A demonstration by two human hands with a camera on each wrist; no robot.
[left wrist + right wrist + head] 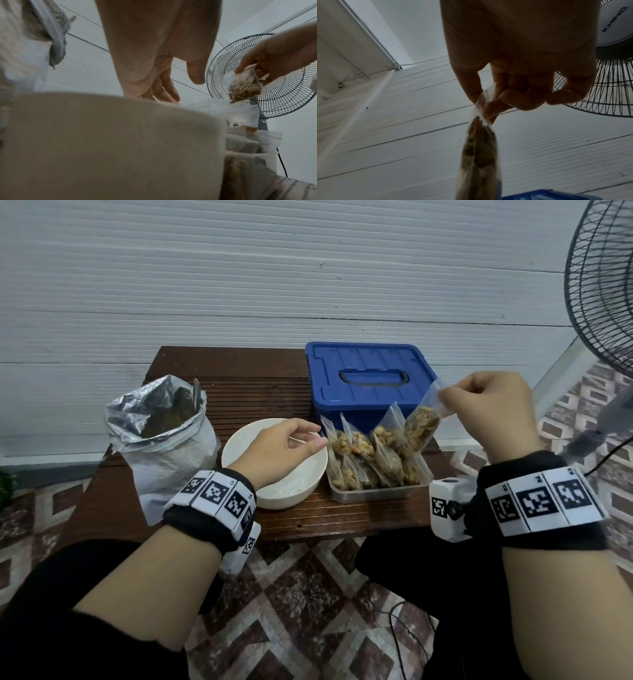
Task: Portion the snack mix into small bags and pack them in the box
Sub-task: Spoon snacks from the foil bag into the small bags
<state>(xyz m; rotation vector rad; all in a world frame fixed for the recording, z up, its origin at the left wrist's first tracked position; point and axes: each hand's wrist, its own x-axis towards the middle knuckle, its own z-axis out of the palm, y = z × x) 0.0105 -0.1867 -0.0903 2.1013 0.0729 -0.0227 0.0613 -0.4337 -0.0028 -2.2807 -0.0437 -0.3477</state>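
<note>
Your right hand (489, 419) pinches the top edge of a small clear bag (422, 424) of snack mix between thumb and curled fingers, and the bag hangs in the air above the right end of the clear tray (380, 493). That tray, at the near right of the wooden table (246, 385), is packed with filled bags (373, 460) standing on end, their tops leaning left and right. Behind it, at the far right, the blue box (368, 386) sits with its lid on and its handle lying flat. The white bowl (274, 470) stands just left of the tray; what little of its inside shows past your hand looks bare. At the far left the foil sack (161, 436) stands open with its mouth rolled down, a dark mix inside and a metal handle poking up from it.

Your left hand (279, 448) hovers over the bowl, fingers loose and holding nothing, with the fingertips close to the leftmost bags.

The tray reaches almost to the table's near edge, and the bowl sits close to that edge too. The far middle of the table between sack and box is bare wood. A standing fan (603, 285) is close on your right.

The left wrist view shows pale seeds in the held bag (245, 88), while the right wrist view shows the pinch (485, 106) side on, the thumb and forefinger squeezing the plastic just above the fill
</note>
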